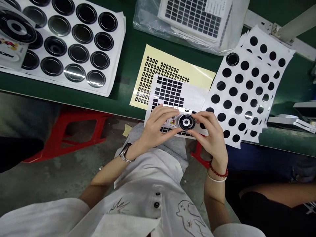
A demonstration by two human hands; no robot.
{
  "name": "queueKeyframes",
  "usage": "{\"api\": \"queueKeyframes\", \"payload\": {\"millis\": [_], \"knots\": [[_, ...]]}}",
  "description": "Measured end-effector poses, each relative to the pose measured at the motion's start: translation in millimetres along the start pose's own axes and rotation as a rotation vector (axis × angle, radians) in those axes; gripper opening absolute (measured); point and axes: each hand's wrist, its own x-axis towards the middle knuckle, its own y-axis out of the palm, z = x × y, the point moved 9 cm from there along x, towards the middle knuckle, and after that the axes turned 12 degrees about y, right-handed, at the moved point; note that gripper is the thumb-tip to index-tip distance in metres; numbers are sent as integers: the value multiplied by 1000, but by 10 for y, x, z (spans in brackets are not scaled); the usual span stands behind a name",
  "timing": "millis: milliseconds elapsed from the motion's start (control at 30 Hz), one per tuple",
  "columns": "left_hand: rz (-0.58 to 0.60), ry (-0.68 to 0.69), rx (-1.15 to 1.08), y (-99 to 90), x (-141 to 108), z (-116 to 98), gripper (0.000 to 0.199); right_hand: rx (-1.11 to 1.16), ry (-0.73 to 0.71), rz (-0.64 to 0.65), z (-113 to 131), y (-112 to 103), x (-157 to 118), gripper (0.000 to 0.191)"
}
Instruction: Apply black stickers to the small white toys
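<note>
A small white camera (pixel 174 121) with a round black lens front (pixel 187 122) and a cartoon mouse print is held up between both hands. My left hand (pixel 158 126) grips its left end, fingers along the top and thumb underneath. At the lens end my right hand (pixel 209 131) pinches the rim, with forefinger above and thumb below. Just beneath the camera lies a white sheet of black rectangular stickers (pixel 170 90), part of it bare. Under that sheet is a yellow sheet (pixel 197 70) with rows of small black stickers.
Sheets of black round stickers (pixel 233 105) lie at the right. Large ring-shaped stickers (pixel 79 53) cover sheets at the left, beside another camera (pixel 14 36). A plastic bag of sticker sheets (pixel 192 26) is at the back. Red stools (pixel 71 131) stand below; a co-worker's arm (pixel 278 194) shows at right.
</note>
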Motion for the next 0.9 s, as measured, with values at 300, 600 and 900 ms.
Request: {"api": "queueKeyframes", "payload": {"millis": [300,600,900], "knots": [[-24,16,22,46,-29,22,30,8,0,35,-25,24,22,51],[-13,19,38,60,-47,42,28,-34,10,-25,-29,35,-13,50],[-9,3,39,64,-48,43,27,-30,11,-17,-48,31,-6,51]]}}
